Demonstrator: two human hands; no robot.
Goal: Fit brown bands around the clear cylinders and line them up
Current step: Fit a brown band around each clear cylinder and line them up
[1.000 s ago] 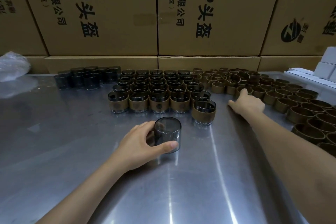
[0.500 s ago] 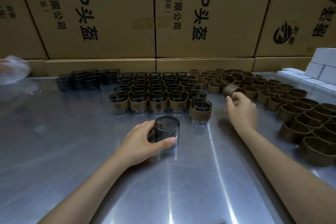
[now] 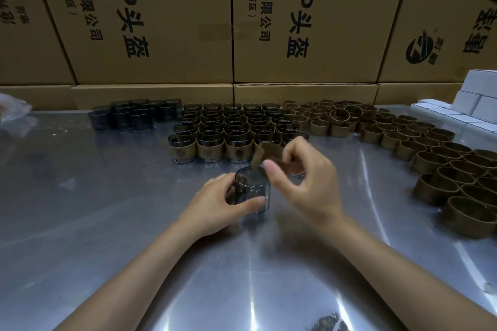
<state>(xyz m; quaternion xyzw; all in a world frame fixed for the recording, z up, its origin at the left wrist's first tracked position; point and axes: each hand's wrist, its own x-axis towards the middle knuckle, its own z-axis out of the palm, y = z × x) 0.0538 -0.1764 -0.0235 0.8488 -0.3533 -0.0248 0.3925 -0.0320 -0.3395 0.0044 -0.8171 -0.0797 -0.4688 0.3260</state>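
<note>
1. Brown card was what had changed most: a band (image 3: pixel 271 160), absent from the right hand (image 3: pixel 304 183) half a second earlier at the loose bands (image 3: pixel 443 166), was now pinched between its thumb and curled fingers.
2. That band had been carried across from the supply on the right and was held tilted just above the rim of the cylinder (image 3: pixel 252 191), not yet slipped over it.
3. The cylinder had been kept upright on the steel table (image 3: pixel 107 223) in the same place, gripped low by the left hand (image 3: pixel 217 203), thumb in front and fingers curled behind.
4. Beyond both grips, the banded rows (image 3: pixel 231 140) stood unaltered, with bare cylinders (image 3: pixel 129 117) farther off to the left.
5. Pick-up was judged finished and fitting about to begin; the band would need levelling over the rim, since its tilt could make it catch.
</note>
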